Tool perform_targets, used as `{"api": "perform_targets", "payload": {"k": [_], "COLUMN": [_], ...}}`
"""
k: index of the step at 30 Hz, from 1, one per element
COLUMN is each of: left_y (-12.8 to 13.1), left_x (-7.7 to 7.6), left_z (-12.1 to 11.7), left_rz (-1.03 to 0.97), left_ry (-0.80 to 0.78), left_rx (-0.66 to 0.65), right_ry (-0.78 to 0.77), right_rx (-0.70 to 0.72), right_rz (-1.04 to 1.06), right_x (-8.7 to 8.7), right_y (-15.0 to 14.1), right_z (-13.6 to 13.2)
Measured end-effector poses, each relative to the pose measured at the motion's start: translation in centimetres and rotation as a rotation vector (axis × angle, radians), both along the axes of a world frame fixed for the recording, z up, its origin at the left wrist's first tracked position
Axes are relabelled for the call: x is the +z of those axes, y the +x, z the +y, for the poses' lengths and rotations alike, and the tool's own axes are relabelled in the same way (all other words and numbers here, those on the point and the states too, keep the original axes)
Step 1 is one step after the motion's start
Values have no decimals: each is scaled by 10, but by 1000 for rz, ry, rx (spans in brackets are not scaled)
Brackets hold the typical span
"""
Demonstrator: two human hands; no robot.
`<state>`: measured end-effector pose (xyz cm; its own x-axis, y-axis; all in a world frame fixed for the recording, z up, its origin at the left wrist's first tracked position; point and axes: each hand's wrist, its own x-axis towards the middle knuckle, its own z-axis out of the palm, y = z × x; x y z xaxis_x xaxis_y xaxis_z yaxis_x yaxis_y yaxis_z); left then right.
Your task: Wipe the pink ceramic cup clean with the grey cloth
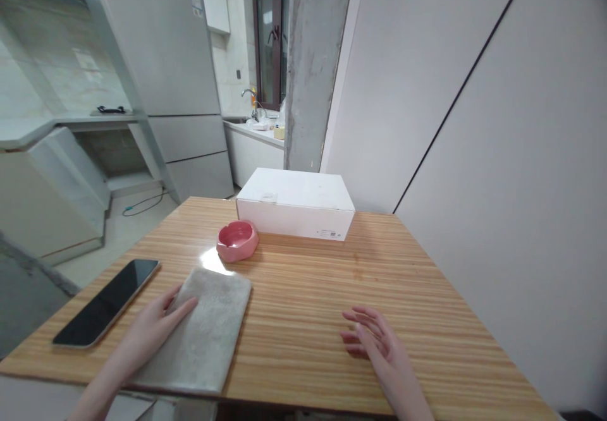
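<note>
A folded grey cloth (pixel 208 332) lies flat near the front edge of the wooden table, left of the middle. My left hand (pixel 154 329) is at its left edge, with the thumb across the top and the fingers along the side, some of them hidden; it appears to grip that edge. To the right, my right hand (pixel 377 342) rests on or just over the bare wood. Its fingers are loosely curled and apart, and it holds nothing. A black-screened phone (pixel 109 304) lies left of my left hand.
Beyond the cloth sits a pink ashtray (pixel 237 241), close to a long white box (pixel 296 205) at the far side of the wooden table (pixel 303 307). A white wall (pixel 474 155) runs along the right. Farther back stand a fridge (pixel 175 61) and kitchen counters.
</note>
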<state>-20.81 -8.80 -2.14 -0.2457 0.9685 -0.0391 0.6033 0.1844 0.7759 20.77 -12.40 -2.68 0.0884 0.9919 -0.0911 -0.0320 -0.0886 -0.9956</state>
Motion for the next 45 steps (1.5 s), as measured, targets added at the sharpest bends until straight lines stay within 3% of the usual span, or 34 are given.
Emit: {"api": "perform_targets", "payload": {"k": [5, 10, 13, 17, 19, 20, 23, 26, 30, 45], "left_y": [-11, -2, 11, 55, 91, 110, 165, 197, 203, 197], "left_x": [-10, -12, -4, 13, 17, 17, 7, -6, -14, -9], "left_z": [2, 3, -5, -19, -20, -20, -14, -10, -9, -11], "left_rz": [215, 369, 517, 813, 710, 624, 506, 538, 584, 585], "left_ry": [17, 49, 69, 358, 516, 545, 418, 267, 211, 210], "left_rx": [124, 139, 178, 269, 157, 31, -304, -405, -468, -506], "right_ry": [42, 64, 80, 166, 256, 299, 410, 508, 532, 514], "right_rx": [-64, -87, -88, -123, -147, -142, -128, -90, -28, 16], "right_rz": [-96, -193, -289, -544, -727, -824, -1099, -1242, -1291, -1273], "right_x": [-3, -11, -14, -10, -6, -5, -6, -13, -17, -12], "right_y": [1, 1, 3, -7, -22, -31, -57, -71, -72, -70], "right_z": [-4, -7, -7, -4, -2, 0, 6, 10, 10, 8]}}
